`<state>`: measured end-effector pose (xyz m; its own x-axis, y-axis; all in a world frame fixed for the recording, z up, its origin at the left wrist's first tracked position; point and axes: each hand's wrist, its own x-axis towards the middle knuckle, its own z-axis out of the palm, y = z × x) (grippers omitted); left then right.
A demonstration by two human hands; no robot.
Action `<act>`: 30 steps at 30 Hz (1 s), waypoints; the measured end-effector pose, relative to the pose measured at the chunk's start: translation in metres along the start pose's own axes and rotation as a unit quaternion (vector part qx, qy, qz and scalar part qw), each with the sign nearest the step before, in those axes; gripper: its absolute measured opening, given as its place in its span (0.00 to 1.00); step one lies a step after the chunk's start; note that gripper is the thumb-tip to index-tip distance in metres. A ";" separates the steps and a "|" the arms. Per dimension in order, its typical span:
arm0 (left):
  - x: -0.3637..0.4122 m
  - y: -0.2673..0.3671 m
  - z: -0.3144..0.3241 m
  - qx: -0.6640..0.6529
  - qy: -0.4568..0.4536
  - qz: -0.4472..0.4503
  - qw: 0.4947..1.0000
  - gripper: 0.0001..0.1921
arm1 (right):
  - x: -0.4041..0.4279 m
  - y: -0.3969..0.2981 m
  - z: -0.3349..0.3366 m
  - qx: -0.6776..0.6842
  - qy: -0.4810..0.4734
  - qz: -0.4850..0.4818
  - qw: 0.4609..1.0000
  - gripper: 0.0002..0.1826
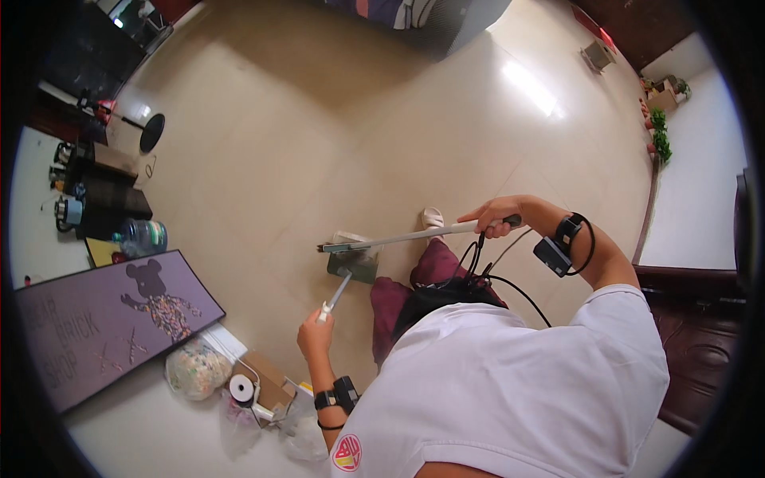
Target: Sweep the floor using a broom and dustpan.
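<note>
My right hand (pixel 497 216) grips the pale end of a long broom handle (pixel 412 234). The broom head (pixel 334 247) reaches over the dustpan, its dark bristles pointing left; whether it touches the pan I cannot tell. In my left hand (pixel 315 336) is the upright handle (pixel 338 293) of a dustpan. The grey-green dustpan (pixel 357 264) is low by the floor, left of my feet. Dark straps with small boxes are worn on both forearms, and black cables hang by my waist.
A framed bear picture (pixel 125 322) leans at left, with a large water bottle (pixel 146 237) behind it. A stuffed plastic bag (pixel 198 369) and cardboard box (pixel 269 373) lie below. Beige floor tiles (pixel 269 149) stretch ahead. A dark leather sofa (pixel 696 352) stands right; plants (pixel 659 134) line the wall.
</note>
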<state>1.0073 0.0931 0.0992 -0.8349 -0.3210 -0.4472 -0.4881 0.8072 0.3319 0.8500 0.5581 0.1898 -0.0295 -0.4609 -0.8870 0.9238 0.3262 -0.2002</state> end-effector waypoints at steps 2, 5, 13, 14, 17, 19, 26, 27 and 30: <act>-0.007 -0.001 0.003 0.001 0.007 -0.003 1.000 0.16 | -0.017 -0.004 -0.007 -0.040 0.032 -0.017 0.999 0.36; -0.011 0.008 0.005 -0.006 0.015 -0.011 1.000 0.17 | -0.023 -0.010 -0.020 -0.037 0.081 -0.046 0.995 0.39; 0.013 0.060 0.030 -0.061 0.038 -0.068 0.995 0.20 | 0.036 -0.074 -0.057 -0.217 0.203 -0.151 0.943 0.38; 0.017 0.069 0.034 -0.056 0.039 -0.070 0.995 0.20 | 0.047 -0.081 -0.062 -0.261 0.216 -0.155 0.928 0.39; 0.027 0.095 0.044 -0.053 0.025 -0.059 0.997 0.20 | 0.071 -0.087 -0.082 -0.260 0.222 -0.143 0.929 0.34; 0.031 0.112 0.048 -0.054 0.027 -0.038 0.997 0.20 | 0.071 -0.078 -0.086 -0.306 0.201 -0.122 0.923 0.30; 0.049 0.182 0.051 -0.056 0.003 -0.085 0.995 0.21 | 0.014 -0.030 -0.120 -0.136 0.043 -0.005 0.990 0.36; 0.050 0.181 0.048 -0.051 0.018 -0.081 0.995 0.21 | 0.004 -0.035 -0.122 -0.133 0.035 -0.001 0.990 0.36; 0.054 0.184 0.051 -0.057 0.030 -0.083 0.994 0.21 | -0.034 -0.063 -0.145 -0.146 0.074 0.002 0.987 0.38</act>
<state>0.8851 0.2490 0.0936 -0.7524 -0.4773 -0.4540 -0.6435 0.6799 0.3517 0.7372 0.6731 0.1725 -0.1014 -0.3412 -0.9345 0.7755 0.5613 -0.2891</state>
